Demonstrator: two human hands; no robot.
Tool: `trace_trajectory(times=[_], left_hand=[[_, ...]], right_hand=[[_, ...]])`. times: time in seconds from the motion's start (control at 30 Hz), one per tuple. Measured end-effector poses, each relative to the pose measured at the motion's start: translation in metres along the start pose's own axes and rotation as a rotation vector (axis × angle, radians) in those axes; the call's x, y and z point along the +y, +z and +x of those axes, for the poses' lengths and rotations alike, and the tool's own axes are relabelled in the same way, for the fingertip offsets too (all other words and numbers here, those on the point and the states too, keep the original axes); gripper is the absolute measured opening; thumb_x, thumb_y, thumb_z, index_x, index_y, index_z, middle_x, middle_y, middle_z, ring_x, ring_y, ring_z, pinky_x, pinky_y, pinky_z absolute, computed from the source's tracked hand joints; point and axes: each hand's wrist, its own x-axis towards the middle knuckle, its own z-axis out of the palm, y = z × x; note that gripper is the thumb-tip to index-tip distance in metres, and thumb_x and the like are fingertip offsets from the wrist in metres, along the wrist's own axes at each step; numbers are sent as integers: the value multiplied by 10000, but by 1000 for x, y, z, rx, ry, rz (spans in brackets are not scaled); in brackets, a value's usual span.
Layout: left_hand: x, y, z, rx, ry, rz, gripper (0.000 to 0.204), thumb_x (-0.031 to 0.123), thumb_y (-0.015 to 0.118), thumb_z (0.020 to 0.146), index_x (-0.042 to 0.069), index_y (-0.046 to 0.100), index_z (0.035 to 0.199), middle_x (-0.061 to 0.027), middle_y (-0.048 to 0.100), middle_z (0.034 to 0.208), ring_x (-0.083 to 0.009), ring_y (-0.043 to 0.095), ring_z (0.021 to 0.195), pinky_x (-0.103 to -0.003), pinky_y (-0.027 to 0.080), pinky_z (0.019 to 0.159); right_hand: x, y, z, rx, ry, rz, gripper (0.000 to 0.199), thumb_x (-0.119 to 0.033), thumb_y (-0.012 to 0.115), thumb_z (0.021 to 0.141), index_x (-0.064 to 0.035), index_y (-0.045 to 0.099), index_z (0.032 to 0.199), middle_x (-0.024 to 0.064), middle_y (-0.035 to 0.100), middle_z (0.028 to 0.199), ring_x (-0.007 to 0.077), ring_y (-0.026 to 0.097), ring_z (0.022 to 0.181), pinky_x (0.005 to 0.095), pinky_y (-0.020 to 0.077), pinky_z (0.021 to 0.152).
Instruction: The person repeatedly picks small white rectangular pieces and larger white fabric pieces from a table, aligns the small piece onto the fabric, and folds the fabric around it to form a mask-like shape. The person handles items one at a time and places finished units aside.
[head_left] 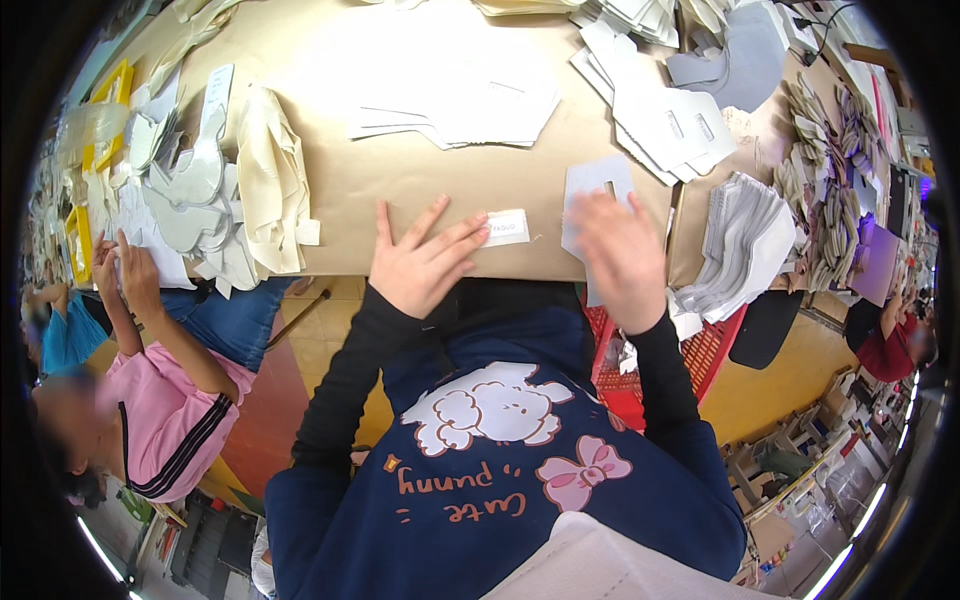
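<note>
My left hand (425, 255) lies flat on the brown-covered table (345, 190) near its front edge, fingers spread. Its fingertips touch the left end of a small white label (509, 228) with print on it. To the right, my right hand (622, 255) is over a light grey flat cut piece (597, 178) with a slot in it. Motion smears its fingers, so I cannot tell whether they grip the piece. The piece's lower end reaches past the table edge, and part of it is hidden under the hand.
White cut pieces (460, 110) lie stacked ahead, with more slotted pieces (665, 125) at the far right. A grey stack (745, 240) stands right, above a red basket (715, 360). Cream pieces (268, 180) and grey pieces (190, 190) lie left, where a person in pink (180, 400) works.
</note>
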Motion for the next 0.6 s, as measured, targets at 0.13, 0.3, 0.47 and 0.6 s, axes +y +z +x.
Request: trace_trajectory(times=[0.13,0.3,0.47,0.6], left_hand=[[-18,-9,10,18,46,-84,307,208,720,875,237,698,1180,102,599,1392,-204,484,1370,-643,176,1187],[-19,-19,11,96,26,-243,276,99,683,883,150,708,1152,3,646,1321,-242,540,1303,-522,276,1175],[5,-25,10,135,-2,-553,245,1,677,854,66,732,1084,-93,706,1142,-275,649,1095,-440,450,1010],[25,-34,-1,-58,-226,-1015,221,-67,645,866,6,730,1056,-132,723,1043,-263,691,968,-374,522,887]], right_hand=[[27,-16,9,76,102,-102,537,86,578,781,-54,637,1296,126,538,1447,346,499,1317,444,398,1087],[21,-4,7,182,337,233,653,6,696,808,-36,501,1430,177,571,1319,340,521,1231,412,409,1049],[10,-3,14,76,687,464,754,35,745,795,-46,440,1480,59,590,1017,164,564,894,289,462,801],[2,-43,21,54,356,518,315,1,725,818,6,691,1131,54,582,837,174,599,772,254,449,687]])
